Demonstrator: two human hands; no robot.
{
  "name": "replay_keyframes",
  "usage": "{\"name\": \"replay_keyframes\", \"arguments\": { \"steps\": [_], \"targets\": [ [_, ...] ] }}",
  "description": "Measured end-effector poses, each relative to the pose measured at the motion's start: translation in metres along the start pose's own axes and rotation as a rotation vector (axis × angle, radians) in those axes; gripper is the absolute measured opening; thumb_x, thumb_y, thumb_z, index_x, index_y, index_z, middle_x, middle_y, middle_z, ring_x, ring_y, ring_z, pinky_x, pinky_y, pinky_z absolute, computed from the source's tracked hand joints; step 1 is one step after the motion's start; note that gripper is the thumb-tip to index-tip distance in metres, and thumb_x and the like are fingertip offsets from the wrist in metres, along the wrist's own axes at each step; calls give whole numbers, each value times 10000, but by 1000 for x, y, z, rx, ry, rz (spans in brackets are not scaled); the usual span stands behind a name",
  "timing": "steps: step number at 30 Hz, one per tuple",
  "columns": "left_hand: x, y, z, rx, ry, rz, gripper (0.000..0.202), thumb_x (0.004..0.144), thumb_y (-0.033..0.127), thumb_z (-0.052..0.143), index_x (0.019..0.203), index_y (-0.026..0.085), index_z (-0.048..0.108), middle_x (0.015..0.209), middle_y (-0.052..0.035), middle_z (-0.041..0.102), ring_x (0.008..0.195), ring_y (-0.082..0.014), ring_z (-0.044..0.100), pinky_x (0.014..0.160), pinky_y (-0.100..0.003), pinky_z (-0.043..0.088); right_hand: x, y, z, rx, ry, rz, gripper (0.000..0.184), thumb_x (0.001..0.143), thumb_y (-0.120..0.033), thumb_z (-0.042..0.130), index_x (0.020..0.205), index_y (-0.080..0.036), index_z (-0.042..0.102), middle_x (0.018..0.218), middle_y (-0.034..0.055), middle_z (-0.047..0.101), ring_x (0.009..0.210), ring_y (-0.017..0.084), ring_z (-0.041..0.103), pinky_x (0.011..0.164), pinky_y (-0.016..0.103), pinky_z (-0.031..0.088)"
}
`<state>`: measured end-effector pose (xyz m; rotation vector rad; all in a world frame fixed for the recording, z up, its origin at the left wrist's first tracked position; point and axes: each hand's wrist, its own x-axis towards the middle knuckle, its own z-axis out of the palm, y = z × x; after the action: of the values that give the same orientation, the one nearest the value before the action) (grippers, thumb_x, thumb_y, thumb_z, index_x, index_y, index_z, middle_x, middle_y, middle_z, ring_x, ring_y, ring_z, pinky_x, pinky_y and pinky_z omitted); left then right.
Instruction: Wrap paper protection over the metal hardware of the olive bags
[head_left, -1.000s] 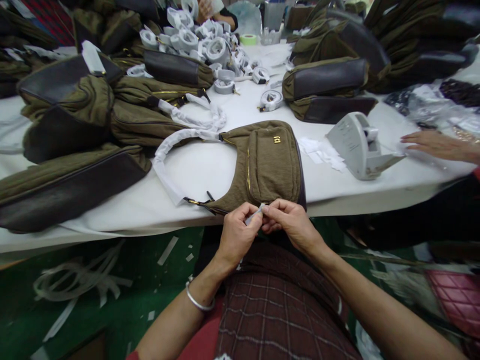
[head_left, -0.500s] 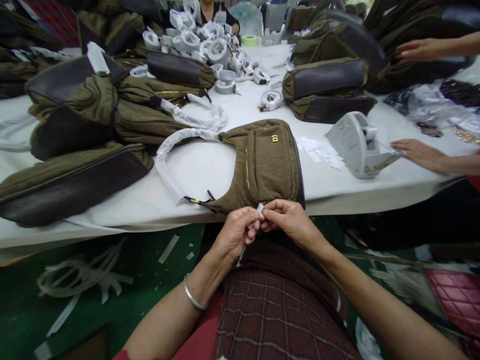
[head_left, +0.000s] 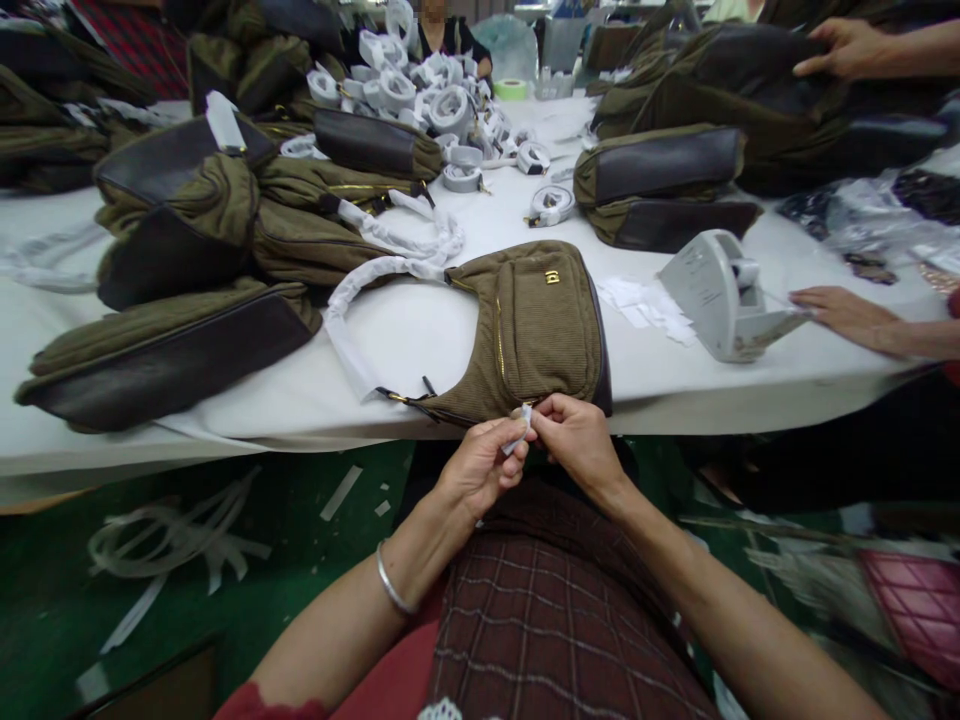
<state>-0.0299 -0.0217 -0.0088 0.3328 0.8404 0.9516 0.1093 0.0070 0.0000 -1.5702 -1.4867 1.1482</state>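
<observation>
A brown corduroy shoulder bag (head_left: 551,330) with a gold emblem and zip lies at the table's near edge. Its strap (head_left: 352,310) is wrapped in white material. Just in front of the bag, my left hand (head_left: 480,465) pinches a small white slip (head_left: 516,440) between thumb and fingers. My right hand (head_left: 577,435) is closed too, its thumb and forefinger pinching at the slip's upper end, close to the bag's lower edge. Whether the slip touches a small part of the bag is hidden by the fingers.
More brown bags (head_left: 165,355) are piled left, others (head_left: 660,175) right. Wrapped rolled straps (head_left: 450,110) heap at the back. A grey tape dispenser (head_left: 720,295) stands beside white slips (head_left: 649,305). A co-worker's hands (head_left: 851,315) are at right; another person (head_left: 442,35) sits behind.
My hands stay together at the slip, with slightly shifted fingers and the slip showing more. The co-worker's upper hand has moved up onto the right-hand bags. The view has shifted slightly.
</observation>
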Motion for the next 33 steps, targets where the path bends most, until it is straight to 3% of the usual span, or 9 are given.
{"name": "replay_keyframes", "arguments": {
  "steps": [3, 8, 11, 14, 17, 21, 25, 28, 33],
  "targets": [
    [-3, -4, 3, 41, 3, 65, 254, 687, 325, 760, 725, 119, 617, 522, 58, 519, 360, -6, 368, 344, -135, 254, -4, -3, -4, 123, -59, 40, 293, 716, -432, 727, 641, -164, 638, 493, -17, 566, 362, 67, 425, 334, 185, 296],
    [-9, -1, 8, 197, 121, 190, 311, 685, 412, 744, 705, 141, 592, 504, 64, 533, 332, -20, 371, 318, -151, 248, -10, -9, -10, 755, -447, 300, 264, 742, -386, 736, 765, -145, 633, 426, -107, 375, 327, 2, 167, 327, 144, 172],
    [-9, 1, 9, 235, 101, 222, 310, 696, 418, 727, 697, 149, 574, 503, 67, 526, 337, -23, 376, 320, -149, 259, -8, -11, 0, 956, -470, 383, 254, 721, -340, 769, 756, -145, 611, 417, -138, 272, 336, -2, 97, 315, 128, 138],
    [-9, 2, 7, 285, 113, 251, 313, 719, 426, 700, 668, 166, 534, 504, 73, 510, 336, -25, 361, 319, -152, 259, -9, -12, 13, 963, -397, 376, 281, 691, -358, 794, 741, -149, 614, 404, -146, 236, 327, 2, 111, 309, 131, 137],
    [-14, 6, 4, 450, 182, 329, 324, 767, 449, 656, 659, 180, 512, 519, 73, 503, 359, -39, 377, 337, -162, 271, -14, -16, 13, 739, -308, 234, 321, 738, -442, 754, 714, -154, 615, 425, -108, 350, 326, 16, 252, 324, 151, 206],
    [-24, 16, 2, 799, 271, 514, 242, 828, 371, 612, 683, 181, 573, 563, 58, 512, 478, -73, 450, 463, -190, 352, -20, -25, -14, 137, -344, 12, 284, 837, -449, 659, 931, -186, 710, 566, -24, 609, 368, 79, 464, 354, 208, 321],
    [-26, 20, 1, 1085, 314, 720, 192, 849, 247, 575, 667, 186, 587, 620, 29, 554, 591, -105, 485, 599, -222, 372, -11, -43, -42, -309, -195, -486, 227, 878, -335, 642, 1061, -224, 715, 878, 45, 723, 708, 162, 651, 646, 277, 510],
    [-23, 19, -1, 1194, 320, 818, 168, 860, 207, 542, 700, 200, 593, 674, 7, 580, 636, -128, 511, 668, -242, 387, 4, -55, -45, -558, -297, -839, 330, 892, -242, 617, 1221, -223, 640, 1091, 78, 688, 941, 198, 637, 818, 330, 491],
    [-23, 19, -4, 1227, 292, 823, 158, 854, 207, 519, 749, 223, 636, 732, -25, 598, 697, -158, 531, 728, -257, 400, 26, -58, -39, -717, -382, -1105, 180, 952, -224, 529, 937, -198, 706, 906, 53, 694, 828, 160, 599, 735, 303, 414]
  ]
}}
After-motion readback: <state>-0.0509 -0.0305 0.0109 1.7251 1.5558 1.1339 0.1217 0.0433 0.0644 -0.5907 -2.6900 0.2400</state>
